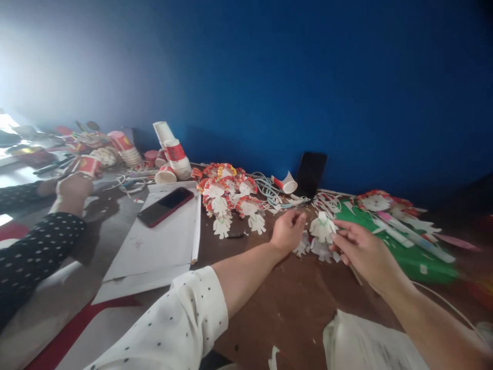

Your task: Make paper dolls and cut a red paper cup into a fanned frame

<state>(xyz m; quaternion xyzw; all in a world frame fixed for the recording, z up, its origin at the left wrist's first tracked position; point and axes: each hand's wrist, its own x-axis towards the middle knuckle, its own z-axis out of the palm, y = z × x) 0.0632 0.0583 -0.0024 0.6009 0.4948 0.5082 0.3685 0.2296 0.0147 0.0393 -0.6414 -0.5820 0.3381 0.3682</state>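
Note:
Between thumb and fingers, my right hand (356,246) holds a small white paper doll cutout (322,226) with a green line at its neck. Just left of it, my left hand (288,231) is curled, fingers bent toward the thumb; whether anything is in it is hidden. More white doll cutouts (303,245) lie on the brown table below the held one. Farther left is a pile of finished-looking paper dolls (227,190) with red and orange frilled edges and drawn faces.
A dark phone (311,173) leans on the blue wall; another phone (165,206) lies on white papers (154,252). Stacked paper cups (175,156) stand behind. At left, a co-worker's hand (73,187) holds a cup. Pens (416,236) lie on green sheet (419,264) at right.

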